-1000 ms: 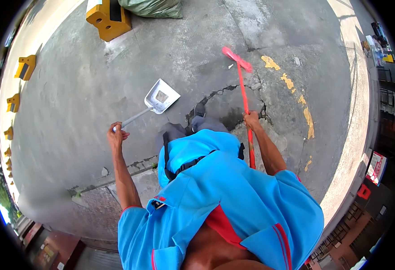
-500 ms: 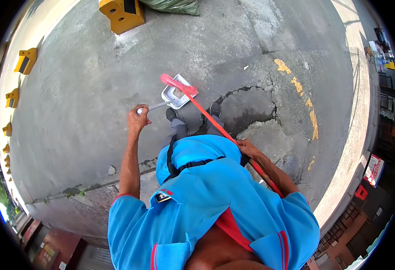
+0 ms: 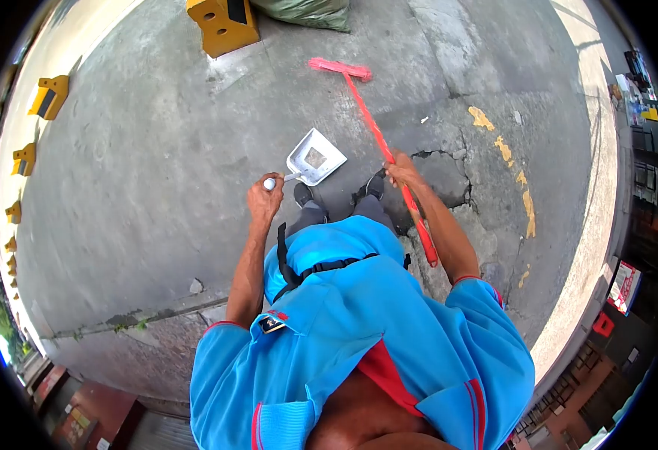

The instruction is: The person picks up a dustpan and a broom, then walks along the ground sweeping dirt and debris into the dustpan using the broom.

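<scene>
Moving off the white plastic dustpan [image 3: 332, 159], the long-handled red broom [image 3: 366, 112] is reaching beyond it. The left hand [image 3: 265, 198] is clamping its fingers around the pan's handle, the right hand [image 3: 404, 172] around the broom's; control is likely calling for steadiness.

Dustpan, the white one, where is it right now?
In the head view, the dustpan is near the middle, just ahead of the dark shoes, with the left hand gripping its handle.

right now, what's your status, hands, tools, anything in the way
Left hand gripping dustpan; right hand gripping red broom. Broom head beyond dustpan. Yellow block, green bag farther ahead.
</scene>
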Demonstrator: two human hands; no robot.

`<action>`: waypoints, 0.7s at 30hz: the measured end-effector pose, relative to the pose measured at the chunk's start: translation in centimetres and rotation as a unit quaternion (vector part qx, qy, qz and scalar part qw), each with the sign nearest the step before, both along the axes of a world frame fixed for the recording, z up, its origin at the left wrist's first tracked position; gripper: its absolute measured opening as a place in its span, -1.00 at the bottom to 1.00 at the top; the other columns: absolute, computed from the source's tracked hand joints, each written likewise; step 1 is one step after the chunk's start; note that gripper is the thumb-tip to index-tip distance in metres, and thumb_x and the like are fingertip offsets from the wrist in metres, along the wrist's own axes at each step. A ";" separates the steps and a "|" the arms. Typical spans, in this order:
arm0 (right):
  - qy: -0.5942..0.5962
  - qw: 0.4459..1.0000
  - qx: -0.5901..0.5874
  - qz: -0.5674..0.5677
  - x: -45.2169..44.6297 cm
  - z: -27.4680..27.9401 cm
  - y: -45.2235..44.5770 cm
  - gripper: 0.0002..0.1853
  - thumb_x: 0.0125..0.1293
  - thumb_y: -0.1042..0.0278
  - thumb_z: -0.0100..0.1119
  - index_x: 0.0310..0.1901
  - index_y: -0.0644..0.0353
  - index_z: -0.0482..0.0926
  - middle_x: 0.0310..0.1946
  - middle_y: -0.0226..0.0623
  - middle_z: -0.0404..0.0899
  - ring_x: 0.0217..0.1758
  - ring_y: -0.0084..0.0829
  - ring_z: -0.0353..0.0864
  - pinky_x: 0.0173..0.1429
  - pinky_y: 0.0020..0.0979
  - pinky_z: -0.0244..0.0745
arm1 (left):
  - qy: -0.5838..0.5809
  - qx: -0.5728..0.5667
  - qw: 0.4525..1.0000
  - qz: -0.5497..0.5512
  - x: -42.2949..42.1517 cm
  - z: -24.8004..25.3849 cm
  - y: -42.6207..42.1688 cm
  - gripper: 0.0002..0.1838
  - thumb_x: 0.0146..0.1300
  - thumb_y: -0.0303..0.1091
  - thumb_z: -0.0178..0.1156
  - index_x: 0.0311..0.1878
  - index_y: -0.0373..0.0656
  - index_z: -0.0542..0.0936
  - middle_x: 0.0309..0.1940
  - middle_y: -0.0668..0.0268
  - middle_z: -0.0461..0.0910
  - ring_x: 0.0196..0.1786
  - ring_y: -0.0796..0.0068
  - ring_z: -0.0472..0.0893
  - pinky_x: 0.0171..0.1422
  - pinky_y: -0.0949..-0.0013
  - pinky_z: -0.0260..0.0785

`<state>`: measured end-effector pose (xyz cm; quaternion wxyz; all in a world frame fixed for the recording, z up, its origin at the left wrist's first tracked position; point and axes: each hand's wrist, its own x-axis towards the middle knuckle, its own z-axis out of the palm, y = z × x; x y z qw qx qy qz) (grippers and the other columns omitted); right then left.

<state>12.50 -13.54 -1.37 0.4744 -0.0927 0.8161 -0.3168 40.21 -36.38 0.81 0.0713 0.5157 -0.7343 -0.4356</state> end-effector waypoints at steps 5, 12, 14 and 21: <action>0.248 0.953 0.012 0.176 0.3 -5.5 -0.2 -0.57 0.17 0.47 0.06 0.11 0.28 0.37 -0.57 -0.07 0.53 -0.72 -0.34 0.52 -0.65 -0.29 0.40 | 0.025 0.010 1.000 0.015 -0.2 -0.2 -0.5 -0.63 0.21 -0.07 0.24 -0.19 -0.25 0.67 -0.69 0.25 0.59 -0.59 0.50 0.65 -0.50 0.45 0.47; 0.085 0.974 0.022 0.207 8.9 1.1 8.4 -0.36 0.11 0.54 0.03 0.31 0.24 0.27 -0.30 0.09 0.61 -0.16 -0.06 0.64 -0.02 -0.12 0.50 | 0.014 -0.015 1.000 0.015 -0.9 -0.9 -1.2 -0.64 0.22 -0.08 0.22 -0.21 -0.24 0.67 -0.70 0.25 0.58 -0.61 0.50 0.64 -0.48 0.44 0.46; 0.017 0.983 -0.095 0.155 10.0 2.7 12.0 -0.35 0.14 0.53 0.03 0.35 0.20 0.25 -0.34 -0.05 0.62 -0.28 -0.15 0.63 -0.15 -0.19 0.51 | -0.016 -0.009 1.000 0.022 -1.4 -1.1 -1.4 -0.72 0.14 -0.08 0.23 -0.25 -0.07 0.70 -0.58 0.09 0.62 -0.44 0.12 0.66 -0.30 0.18 0.46; -0.213 0.974 0.007 -0.078 11.2 16.9 9.8 -0.33 0.18 0.48 0.10 0.38 0.07 0.24 -0.67 -0.49 0.33 -0.80 -0.68 0.21 -0.73 -0.56 0.08 | -0.021 0.022 0.999 -0.017 -1.5 -1.1 -2.8 -0.74 0.13 -0.08 0.24 -0.25 -0.02 0.70 -0.46 0.06 0.64 -0.33 0.04 0.66 -0.27 0.14 0.46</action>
